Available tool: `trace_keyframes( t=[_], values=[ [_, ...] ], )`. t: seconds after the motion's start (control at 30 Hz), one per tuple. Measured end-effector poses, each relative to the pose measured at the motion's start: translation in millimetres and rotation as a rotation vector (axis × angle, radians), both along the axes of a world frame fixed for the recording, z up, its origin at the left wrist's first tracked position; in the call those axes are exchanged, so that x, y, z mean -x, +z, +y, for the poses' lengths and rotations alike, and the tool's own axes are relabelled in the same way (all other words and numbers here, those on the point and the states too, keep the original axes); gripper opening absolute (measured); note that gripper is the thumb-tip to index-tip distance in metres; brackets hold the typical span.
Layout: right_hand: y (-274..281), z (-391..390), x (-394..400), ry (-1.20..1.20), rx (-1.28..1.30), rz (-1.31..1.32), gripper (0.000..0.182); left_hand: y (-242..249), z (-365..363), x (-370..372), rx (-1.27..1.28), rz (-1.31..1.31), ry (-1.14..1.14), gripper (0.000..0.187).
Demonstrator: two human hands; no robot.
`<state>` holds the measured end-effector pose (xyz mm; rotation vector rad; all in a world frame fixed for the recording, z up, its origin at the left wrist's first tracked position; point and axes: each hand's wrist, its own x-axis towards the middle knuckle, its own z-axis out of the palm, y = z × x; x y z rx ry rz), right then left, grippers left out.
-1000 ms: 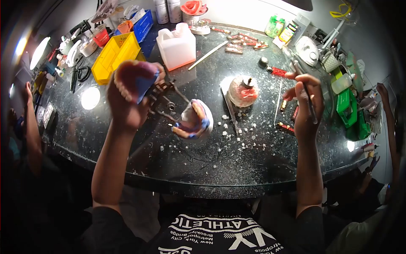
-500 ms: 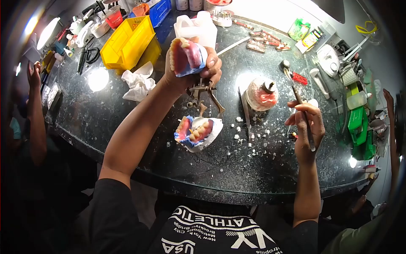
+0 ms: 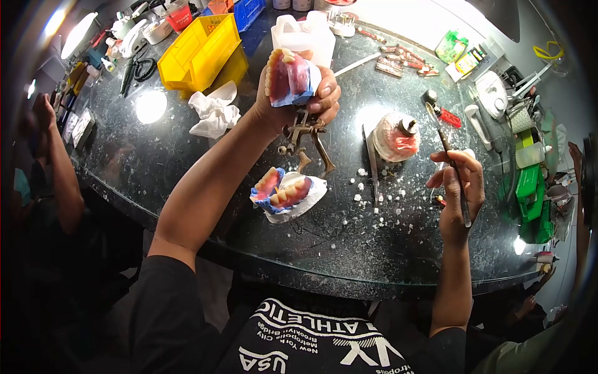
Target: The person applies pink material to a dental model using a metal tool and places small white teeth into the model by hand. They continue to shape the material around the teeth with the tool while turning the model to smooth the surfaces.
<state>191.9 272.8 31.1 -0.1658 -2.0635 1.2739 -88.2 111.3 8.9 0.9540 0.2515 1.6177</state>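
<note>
My left hand (image 3: 325, 100) grips the upper denture model (image 3: 291, 78), which has pink wax, pale teeth and blue material on a white base. From it a brass articulator frame (image 3: 305, 129) hangs down. Just below, the lower denture model (image 3: 286, 193) rests on the dark table, pink and blue with teeth on white plaster. My right hand (image 3: 461, 184) holds a thin wax tool (image 3: 458, 181) between its fingers, over the table's right part. Between the hands stands a round glass burner (image 3: 396, 138) with pink wax on it, and slim tweezers (image 3: 372, 165) lie beside it.
Crumpled tissue (image 3: 215, 112) and a yellow bin (image 3: 199, 53) lie to the left. Behind are a white jug (image 3: 303, 36) and reddish wax strips (image 3: 405, 59). Green containers (image 3: 531, 193) line the right edge. White crumbs litter the table (image 3: 349, 249). Other people's arms (image 3: 62, 168) show at both sides.
The view has shifted a little, so most of the table's things appear farther right. The lower model appears slightly left, farther from the frame's lower end. Both hands keep their holds.
</note>
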Motion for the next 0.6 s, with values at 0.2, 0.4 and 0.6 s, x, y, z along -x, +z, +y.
trace_keyframes(
  t=[0.2, 0.4, 0.6],
  values=[
    [1.2, -1.3, -0.4, -0.003, -0.007, -0.005, 0.023, -0.8, 1.0, -2.6, -0.085, -0.013, -0.036, 0.065],
    [3.3, -5.9, 1.7, -0.036, 0.023, -0.004, 0.027, -2.7, -1.4, -0.3, 0.076, 0.118, 0.092, 0.058],
    [3.4, -4.2, -0.9, -0.067, 0.073, -0.016, 0.029, -15.0, 1.8, -3.5, 0.207, 0.263, 0.259, 0.048]
  ],
)
